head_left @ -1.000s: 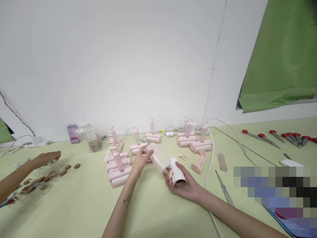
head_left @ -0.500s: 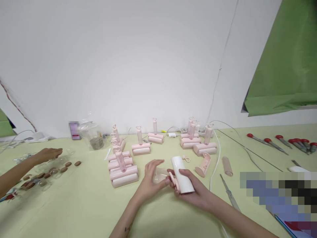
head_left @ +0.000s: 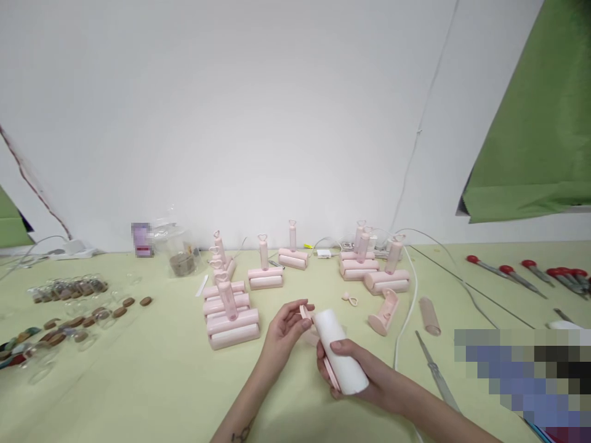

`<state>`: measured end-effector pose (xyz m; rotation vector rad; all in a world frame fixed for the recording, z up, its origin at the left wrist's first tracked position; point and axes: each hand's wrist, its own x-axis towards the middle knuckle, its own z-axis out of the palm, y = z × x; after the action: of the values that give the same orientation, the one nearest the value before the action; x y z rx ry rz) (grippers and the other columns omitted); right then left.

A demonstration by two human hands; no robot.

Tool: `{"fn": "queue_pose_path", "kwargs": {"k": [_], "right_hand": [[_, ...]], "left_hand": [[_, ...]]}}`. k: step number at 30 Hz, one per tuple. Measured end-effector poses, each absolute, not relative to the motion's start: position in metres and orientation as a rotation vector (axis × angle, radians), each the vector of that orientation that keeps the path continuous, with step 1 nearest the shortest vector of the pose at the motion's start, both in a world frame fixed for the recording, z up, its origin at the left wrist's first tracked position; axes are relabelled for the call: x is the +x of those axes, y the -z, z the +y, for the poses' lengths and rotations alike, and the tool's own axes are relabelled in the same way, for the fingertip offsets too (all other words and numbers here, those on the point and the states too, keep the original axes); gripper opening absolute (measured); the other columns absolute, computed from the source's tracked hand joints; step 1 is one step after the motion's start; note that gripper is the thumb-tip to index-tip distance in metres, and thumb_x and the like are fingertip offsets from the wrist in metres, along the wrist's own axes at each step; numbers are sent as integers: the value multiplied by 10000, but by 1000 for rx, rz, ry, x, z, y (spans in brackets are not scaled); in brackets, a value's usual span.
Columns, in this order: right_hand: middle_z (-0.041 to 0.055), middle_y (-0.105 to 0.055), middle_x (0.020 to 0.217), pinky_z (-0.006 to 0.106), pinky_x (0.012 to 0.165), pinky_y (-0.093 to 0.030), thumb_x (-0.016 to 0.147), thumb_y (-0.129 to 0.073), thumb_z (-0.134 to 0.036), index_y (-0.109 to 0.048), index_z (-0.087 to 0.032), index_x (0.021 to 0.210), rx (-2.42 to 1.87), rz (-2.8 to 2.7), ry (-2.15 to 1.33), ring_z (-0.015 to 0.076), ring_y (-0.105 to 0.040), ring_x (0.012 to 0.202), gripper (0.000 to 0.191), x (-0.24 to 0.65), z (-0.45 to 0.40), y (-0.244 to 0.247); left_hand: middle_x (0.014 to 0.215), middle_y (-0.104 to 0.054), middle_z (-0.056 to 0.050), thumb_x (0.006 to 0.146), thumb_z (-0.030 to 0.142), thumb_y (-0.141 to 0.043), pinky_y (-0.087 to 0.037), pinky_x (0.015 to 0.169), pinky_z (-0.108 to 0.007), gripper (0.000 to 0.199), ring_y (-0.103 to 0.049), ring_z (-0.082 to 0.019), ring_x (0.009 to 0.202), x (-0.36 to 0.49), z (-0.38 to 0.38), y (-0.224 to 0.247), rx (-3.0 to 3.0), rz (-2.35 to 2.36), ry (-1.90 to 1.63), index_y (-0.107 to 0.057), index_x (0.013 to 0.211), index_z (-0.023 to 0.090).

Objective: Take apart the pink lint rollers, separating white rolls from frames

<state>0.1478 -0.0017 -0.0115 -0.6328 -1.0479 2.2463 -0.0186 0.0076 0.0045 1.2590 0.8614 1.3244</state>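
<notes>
My right hand (head_left: 364, 369) is closed round a white lint roll (head_left: 340, 354), its thumb on top. A pink plastic strip shows along the roll's lower left side, under the fingers. At the roll's upper end, my left hand (head_left: 289, 326) pinches a small pink plastic part (head_left: 305, 313) between thumb and fingers. A translucent pink piece between the hands is partly hidden. On the table beyond lie a pink heart-shaped loop (head_left: 351, 299), a curved pink cover (head_left: 384, 312) and a translucent pink tube (head_left: 430, 316).
Pink lint rollers (head_left: 233, 327) stand in groups at left, middle and right. A screwdriver (head_left: 436, 372) and a white cable (head_left: 406, 314) lie on the right, with red-ended tools (head_left: 521, 280) farther off. Brown corks (head_left: 87, 321) and small glass jars (head_left: 69, 288) spread left.
My left hand has closed from a loose, spread grasp to a pinch on the pink part. The roll has shifted slightly down. Another person's arm at the left has gone from view.
</notes>
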Motion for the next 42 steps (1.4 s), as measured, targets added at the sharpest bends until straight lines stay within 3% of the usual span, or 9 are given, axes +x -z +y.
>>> {"fn": "queue_pose_path", "kwargs": {"k": [9, 14, 17, 21, 23, 27, 31, 37, 42], "right_hand": [[21, -586, 555, 208, 442, -433, 647, -569, -356, -572, -128, 732, -770, -1219, -2300, 99, -517, 446, 243, 146, -4, 12], [26, -580, 566, 214, 460, -411, 680, -591, -410, -565, -127, 714, -817, -1221, -2219, 99, -508, 450, 286, 143, -5, 8], [26, -569, 646, 221, 507, -417, 775, -504, -479, -586, -140, 750, -804, -1012, -2132, 115, -520, 551, 349, 144, 0, 0], [-21, -516, 623, 190, 498, -390, 751, -601, -316, -628, -164, 775, -789, -856, -1784, 96, -472, 555, 156, 150, 14, -6], [-3, -572, 710, 197, 584, -423, 720, -634, -254, -645, -174, 860, -786, -816, -1709, 113, -519, 651, 162, 151, 18, -6], [45, -609, 971, 235, 770, -436, 736, -616, -310, -621, -177, 1006, -752, -716, -1796, 182, -524, 952, 301, 147, 13, -4], [67, -596, 1017, 267, 760, -457, 755, -593, -374, -609, -170, 1013, -766, -617, -1847, 207, -519, 980, 329, 141, 2, -9], [54, -559, 1092, 256, 801, -439, 692, -652, -340, -619, -194, 999, -743, -716, -1803, 213, -473, 1047, 342, 139, -4, -17], [80, -559, 1082, 317, 833, -424, 728, -596, -386, -531, -197, 1146, -604, -773, -1906, 222, -506, 996, 464, 142, -6, -14]], "left_hand": [[1120, -611, -46, 861, 457, -343, -318, 988, -345, 423, -498, -206, 1089, -16, -2, -1, 1574, 900, -1093, -567, 1136, 228], [1166, -585, -68, 759, 474, -535, -392, 930, -354, 462, -518, -243, 1069, -13, -3, 1, 1485, 872, -1092, -562, 1146, 221], [1147, -595, -70, 775, 465, -519, -403, 918, -346, 435, -523, -243, 1054, -17, 1, 1, 1431, 978, -1296, -581, 1121, 209], [1212, -540, -55, 813, 480, -448, -417, 900, -304, 495, -443, -228, 1145, -24, 3, 1, 1200, 1144, -1677, -472, 1229, 212], [1244, -509, -46, 818, 484, -437, -414, 902, -290, 499, -397, -224, 1185, -22, 1, 3, 1174, 1188, -1722, -448, 1244, 225], [1234, -503, -46, 813, 461, -461, -386, 927, -284, 443, -409, -214, 1168, -9, -9, 11, 1359, 1199, -1670, -487, 1205, 258], [1201, -507, -59, 805, 401, -505, -403, 900, -295, 407, -435, -224, 1139, 1, -15, 22, 1434, 1138, -1671, -501, 1193, 276], [1153, -527, -65, 773, 348, -566, -419, 872, -321, 371, -469, -249, 1090, -3, -13, 29, 1539, 1051, -1783, -554, 1140, 298], [1224, -488, -45, 805, 359, -521, -390, 915, -298, 378, -412, -228, 1158, -4, -11, 20, 1482, 1071, -1712, -510, 1180, 310]]}}
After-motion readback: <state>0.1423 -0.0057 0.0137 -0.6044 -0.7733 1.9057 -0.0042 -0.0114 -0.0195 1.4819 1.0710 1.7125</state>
